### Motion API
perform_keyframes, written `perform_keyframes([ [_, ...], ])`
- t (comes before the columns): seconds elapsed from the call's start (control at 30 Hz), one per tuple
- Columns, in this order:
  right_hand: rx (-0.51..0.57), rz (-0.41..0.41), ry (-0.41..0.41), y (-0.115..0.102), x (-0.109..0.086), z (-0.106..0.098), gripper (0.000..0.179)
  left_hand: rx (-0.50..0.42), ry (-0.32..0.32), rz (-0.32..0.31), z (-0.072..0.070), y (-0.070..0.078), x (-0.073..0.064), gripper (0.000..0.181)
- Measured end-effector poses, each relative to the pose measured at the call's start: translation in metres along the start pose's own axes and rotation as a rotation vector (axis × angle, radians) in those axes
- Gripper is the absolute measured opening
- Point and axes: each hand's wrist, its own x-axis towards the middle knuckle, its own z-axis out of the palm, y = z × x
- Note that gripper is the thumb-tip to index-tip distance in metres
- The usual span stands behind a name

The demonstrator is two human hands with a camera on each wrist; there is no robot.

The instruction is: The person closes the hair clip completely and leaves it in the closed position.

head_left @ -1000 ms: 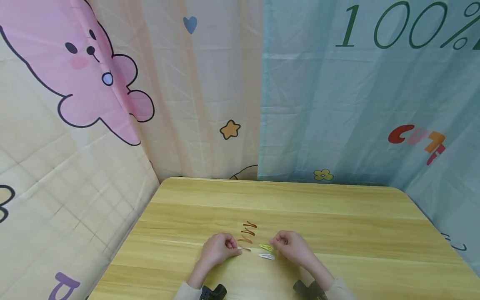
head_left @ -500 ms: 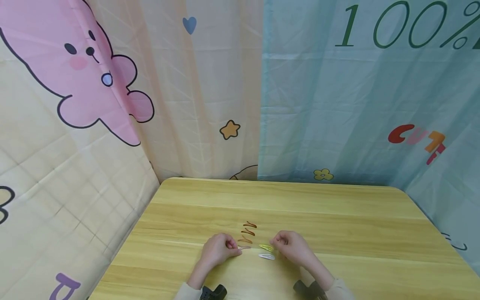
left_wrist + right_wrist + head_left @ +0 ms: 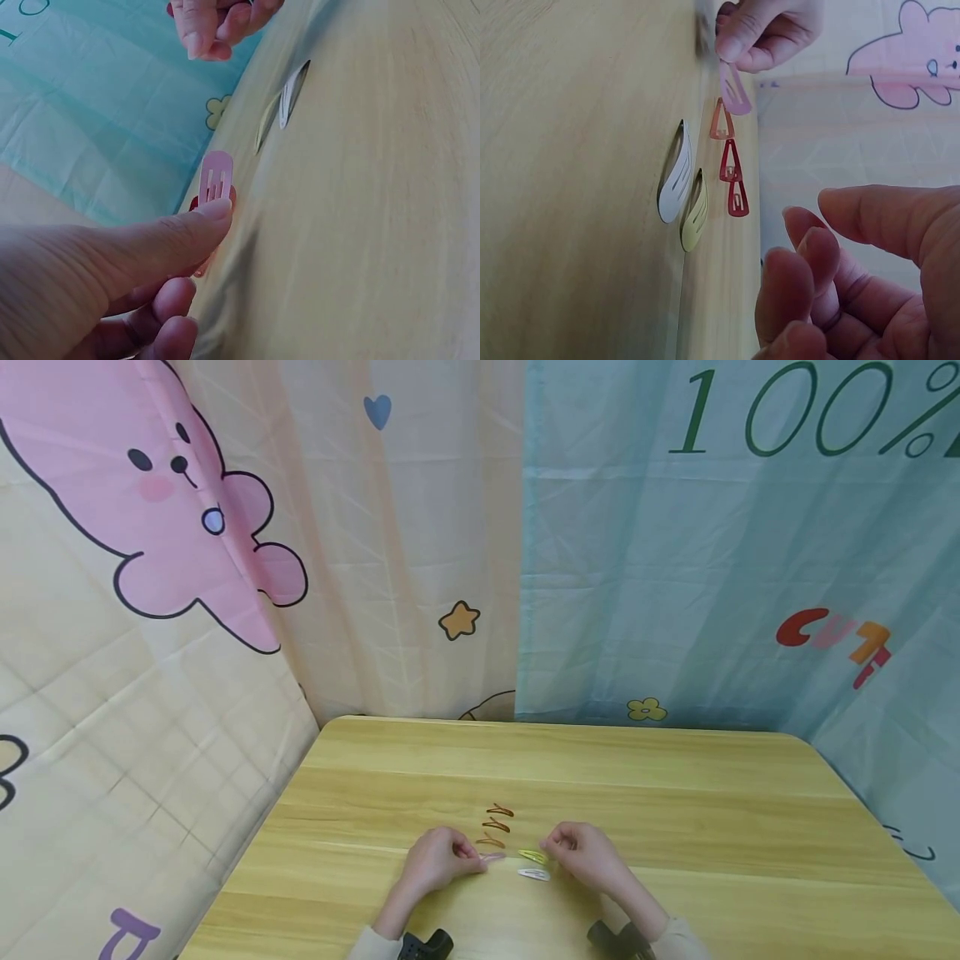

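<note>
My left hand (image 3: 437, 862) pinches a pink snap hair clip (image 3: 215, 171) by one end, thumb on top, above the table. Past it, in the right wrist view, three hair clips stand open in a line: an orange one (image 3: 720, 124), a red one (image 3: 731, 163) and a darker red one (image 3: 738, 202). Two flat closed snap clips, yellow-green (image 3: 694, 221) and white (image 3: 676, 184), lie between the hands. My right hand (image 3: 587, 855) hovers beside the yellow-green clip, its fingers loosely bent and nothing between thumb and fingertips.
The wooden table (image 3: 675, 777) extends behind and to both sides of the hands. Patterned curtains, one cream (image 3: 420, 527) and one blue (image 3: 637, 552), hang along its far edge. A dark camera mount (image 3: 426, 945) sits at the left wrist.
The pink clip has turned in my left fingers, so its flat face shows more in the head view. My right hand and the clips on the table have stayed put.
</note>
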Motion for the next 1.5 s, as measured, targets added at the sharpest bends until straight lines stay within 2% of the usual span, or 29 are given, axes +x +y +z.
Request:
perform_keyframes([
  [0.53, 0.033, -0.049, -0.053, -0.007, 0.000, 0.002, 0.028, -0.163, -0.046, 0.023, -0.008, 0.018, 0.000, 0.020],
  [0.9, -0.006, -0.084, -0.080, -0.009, -0.001, 0.003, 0.029, -0.180, -0.052, 0.071, -0.010, 0.027, 0.000, 0.018],
  [1.5, 0.009, -0.108, -0.100, -0.014, -0.001, 0.005, 0.019, -0.193, -0.069, 0.089, -0.010, 0.035, -0.003, 0.019],
])
